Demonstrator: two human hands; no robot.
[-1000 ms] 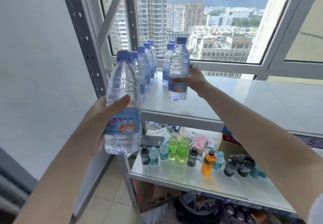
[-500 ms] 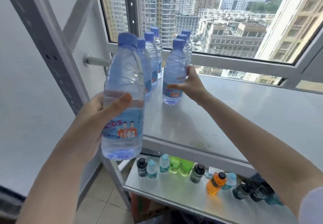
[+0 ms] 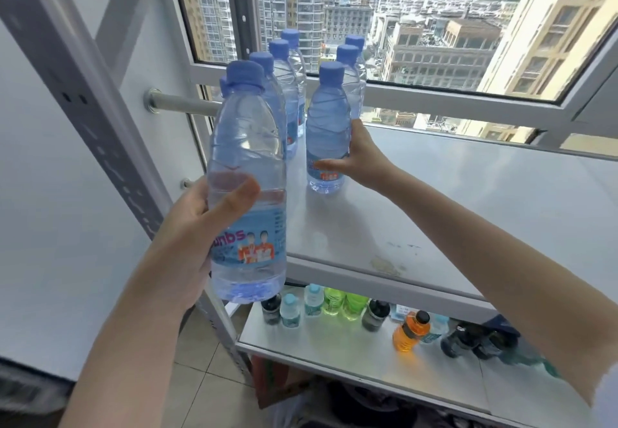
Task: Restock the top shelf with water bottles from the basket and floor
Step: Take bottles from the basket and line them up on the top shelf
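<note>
My left hand [image 3: 197,227] grips a clear water bottle [image 3: 247,146] with a blue cap, held upright in the air just off the left front corner of the top shelf [image 3: 468,200]. My right hand [image 3: 359,158] holds a second water bottle [image 3: 326,126] that stands on the shelf, thumb across its label. Behind these, several more blue-capped water bottles [image 3: 284,69] stand in two rows toward the window.
A grey slotted shelf post [image 3: 100,120] rises at the left, with a metal rail [image 3: 180,106] on the wall behind it. The lower shelf [image 3: 351,354] carries several small drink bottles, among them green ones [image 3: 344,304] and an orange one [image 3: 408,330]. A window closes the back.
The view has come closer and higher over the top shelf. The bottle in my right hand has settled onto the shelf in front of the right row; my left hand's bottle has risen slightly.
</note>
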